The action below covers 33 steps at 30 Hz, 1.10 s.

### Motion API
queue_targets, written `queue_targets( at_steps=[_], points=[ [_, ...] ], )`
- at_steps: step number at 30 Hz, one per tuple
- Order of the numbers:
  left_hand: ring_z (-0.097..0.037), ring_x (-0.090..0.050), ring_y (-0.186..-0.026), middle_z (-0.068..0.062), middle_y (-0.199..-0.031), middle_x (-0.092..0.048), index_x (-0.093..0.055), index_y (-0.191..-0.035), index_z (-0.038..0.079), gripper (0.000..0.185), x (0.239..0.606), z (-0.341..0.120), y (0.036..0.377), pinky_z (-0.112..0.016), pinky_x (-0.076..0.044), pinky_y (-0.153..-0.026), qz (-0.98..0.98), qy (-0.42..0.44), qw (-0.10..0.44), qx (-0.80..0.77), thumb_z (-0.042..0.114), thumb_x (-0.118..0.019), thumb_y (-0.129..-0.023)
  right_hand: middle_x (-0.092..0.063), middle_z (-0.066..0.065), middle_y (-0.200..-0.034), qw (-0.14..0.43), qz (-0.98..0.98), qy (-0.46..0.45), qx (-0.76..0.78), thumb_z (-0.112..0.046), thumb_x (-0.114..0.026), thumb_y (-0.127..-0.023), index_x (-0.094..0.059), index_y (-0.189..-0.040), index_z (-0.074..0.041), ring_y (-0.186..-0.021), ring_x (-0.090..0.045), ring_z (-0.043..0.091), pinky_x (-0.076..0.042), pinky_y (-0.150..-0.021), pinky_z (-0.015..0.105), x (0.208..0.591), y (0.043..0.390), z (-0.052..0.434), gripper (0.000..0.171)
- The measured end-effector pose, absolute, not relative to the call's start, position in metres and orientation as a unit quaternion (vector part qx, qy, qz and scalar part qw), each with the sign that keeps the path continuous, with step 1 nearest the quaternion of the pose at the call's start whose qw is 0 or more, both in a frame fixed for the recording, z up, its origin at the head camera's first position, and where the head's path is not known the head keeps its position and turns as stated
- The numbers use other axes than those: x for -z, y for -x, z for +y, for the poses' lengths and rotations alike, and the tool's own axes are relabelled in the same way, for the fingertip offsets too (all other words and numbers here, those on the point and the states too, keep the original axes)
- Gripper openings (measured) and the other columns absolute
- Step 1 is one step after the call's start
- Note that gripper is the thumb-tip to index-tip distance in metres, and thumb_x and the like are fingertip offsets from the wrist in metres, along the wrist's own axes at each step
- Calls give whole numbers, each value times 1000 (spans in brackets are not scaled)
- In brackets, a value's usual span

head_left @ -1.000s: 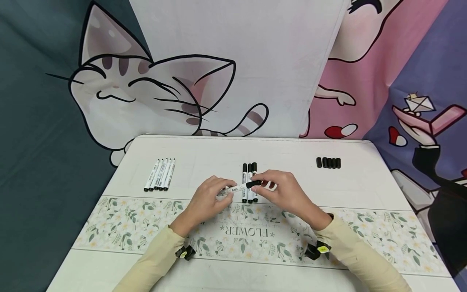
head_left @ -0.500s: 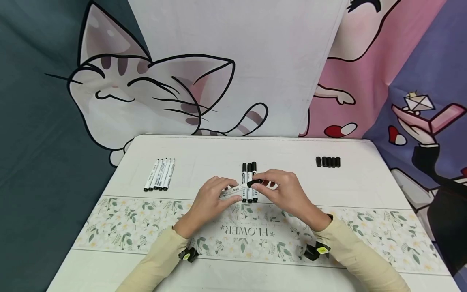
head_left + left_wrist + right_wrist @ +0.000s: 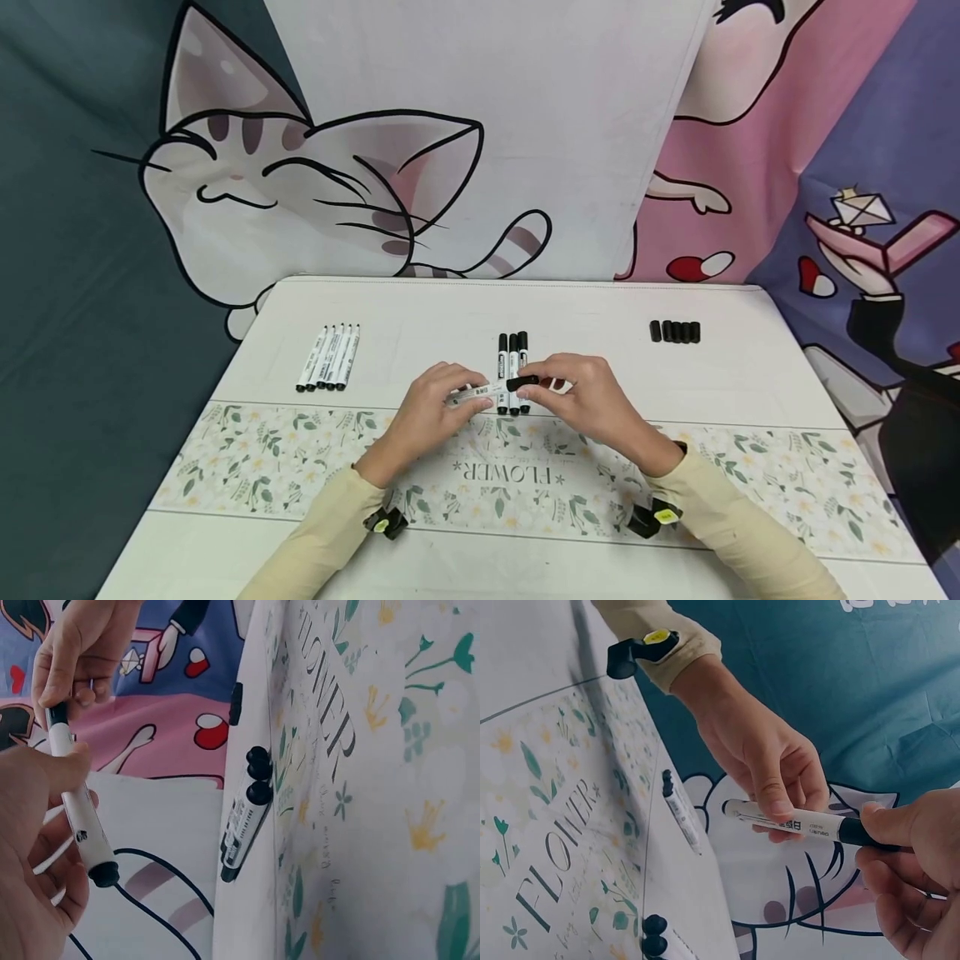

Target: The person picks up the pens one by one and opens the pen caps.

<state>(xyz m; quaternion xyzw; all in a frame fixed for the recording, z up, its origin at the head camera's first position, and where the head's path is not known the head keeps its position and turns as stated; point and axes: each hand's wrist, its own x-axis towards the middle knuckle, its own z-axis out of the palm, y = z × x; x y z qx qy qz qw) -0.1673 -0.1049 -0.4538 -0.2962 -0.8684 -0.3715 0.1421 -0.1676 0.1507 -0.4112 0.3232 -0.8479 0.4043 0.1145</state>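
Observation:
A white whiteboard marker is held between both hands above the middle of the table. My left hand grips its white barrel, thumb on one side and fingers on the other. The black cap sits on the marker's right end, pinched by the thumb and fingers of my right hand. In the right wrist view the cap meets the barrel with no gap showing. Beneath and just behind the held marker, three capped markers lie side by side on the table.
Several uncapped markers lie in a row at the table's left, tips pointing away. Several loose black caps stand in a line at the back right. A floral band with lettering crosses the white tabletop. Printed cloth hangs behind.
My left hand has shifted slightly right along the marker, toward the cap. The cap end has dipped a little with my right hand. Everything on the table lies as before.

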Motion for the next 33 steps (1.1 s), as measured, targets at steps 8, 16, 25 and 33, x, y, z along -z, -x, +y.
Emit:
queue_targets(
  at_steps=[8, 16, 25, 33],
  points=[
    [-15, -67, -94, -2, -100, -76, -78, -108, 7, 25, 460, -107, 167, -33, -56, -82, -836, 344, 146, 402, 19, -82, -87, -69, -12, -85, 137, -828, -373, -394, -16, -81, -89, -79, -102, -18, -73, -59, 0, -54, -61, 24, 415, 167, 152, 13],
    [-16, -69, -90, -6, -97, -77, -79, -111, 5, 27, 462, -109, 167, -32, -56, -82, -828, 362, 125, 410, 17, -81, -87, -73, -8, -87, 163, -803, -413, -398, -10, -82, -87, -79, -102, -14, -72, -61, 1, -46, -62, 15, 423, 170, 154, 15],
    [-15, -70, -92, -2, -98, -77, -78, -111, 3, 27, 465, -108, 167, -33, -56, -84, -824, 367, 102, 420, 18, -81, -88, -75, -5, -91, 168, -793, -428, -400, -12, -79, -90, -80, -102, -13, -79, -66, 4, -50, -64, 20, 429, 170, 156, 13],
    [-14, -71, -93, -2, -99, -77, -78, -111, 3, 27, 464, -110, 168, -32, -57, -84, -821, 375, 91, 420, 19, -80, -89, -76, -4, -92, 171, -792, -431, -397, -9, -81, -88, -80, -103, -11, -81, -68, 7, -53, -64, 25, 428, 169, 156, 16]
  ],
)
